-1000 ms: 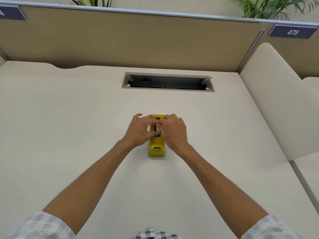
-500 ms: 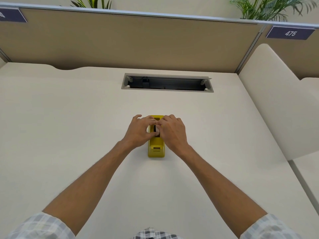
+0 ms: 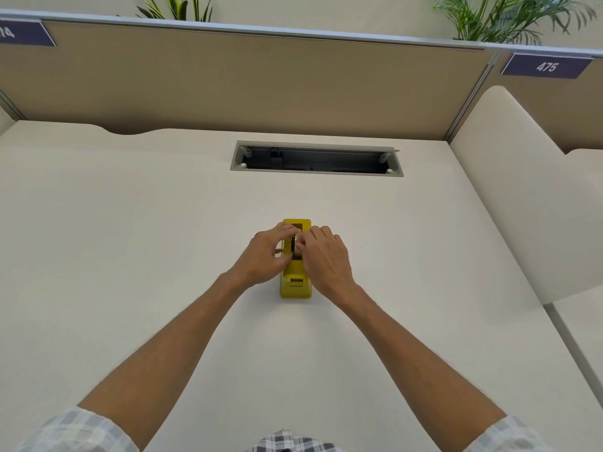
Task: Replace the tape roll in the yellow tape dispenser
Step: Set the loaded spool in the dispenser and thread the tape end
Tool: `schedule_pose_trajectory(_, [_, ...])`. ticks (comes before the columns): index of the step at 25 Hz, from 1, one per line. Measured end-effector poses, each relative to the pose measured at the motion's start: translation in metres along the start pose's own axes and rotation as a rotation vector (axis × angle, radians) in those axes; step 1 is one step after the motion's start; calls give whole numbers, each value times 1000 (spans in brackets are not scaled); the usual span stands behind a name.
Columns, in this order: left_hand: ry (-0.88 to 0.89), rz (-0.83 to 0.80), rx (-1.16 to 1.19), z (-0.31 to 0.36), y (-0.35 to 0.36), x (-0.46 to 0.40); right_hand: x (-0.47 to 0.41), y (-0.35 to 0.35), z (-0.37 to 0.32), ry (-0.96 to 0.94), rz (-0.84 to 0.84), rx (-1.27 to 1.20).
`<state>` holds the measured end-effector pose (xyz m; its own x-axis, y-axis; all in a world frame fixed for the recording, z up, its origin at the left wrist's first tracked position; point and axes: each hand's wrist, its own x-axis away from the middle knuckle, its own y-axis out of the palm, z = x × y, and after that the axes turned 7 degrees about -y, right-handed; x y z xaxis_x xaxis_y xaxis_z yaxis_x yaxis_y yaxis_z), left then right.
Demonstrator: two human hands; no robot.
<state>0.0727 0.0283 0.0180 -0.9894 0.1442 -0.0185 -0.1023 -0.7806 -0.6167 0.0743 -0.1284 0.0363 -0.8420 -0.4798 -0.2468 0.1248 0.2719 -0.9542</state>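
Note:
The yellow tape dispenser point(image 3: 295, 287) stands on the cream desk point(image 3: 130, 256), its cutter end toward me. My left hand point(image 3: 262, 256) and my right hand point(image 3: 324, 256) meet over its middle. The fingertips of both pinch the tape roll point(image 3: 294, 246), which sits in the dispenser's well; only a thin sliver of the roll shows between the fingers. The far end of the well point(image 3: 298, 227) is uncovered and dark.
A grey cable slot point(image 3: 316, 158) is cut into the desk behind the dispenser. A tan partition point(image 3: 244, 83) closes the back, and a cream curved divider point(image 3: 522, 197) rises on the right. Plants stand behind the partition.
Both hands stay on the roll at the dispenser's middle; the fingers have shifted slightly, and the far end of the well now shows more.

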Motion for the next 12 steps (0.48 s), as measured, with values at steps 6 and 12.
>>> schedule_pose_trajectory(6, [-61,-3,25,-1,2,-1,17,4,-3,43,11,-79])
schedule_pose_trajectory(12, [-78,-19,16,1,2,-1,31,1,-11,88,80,-149])
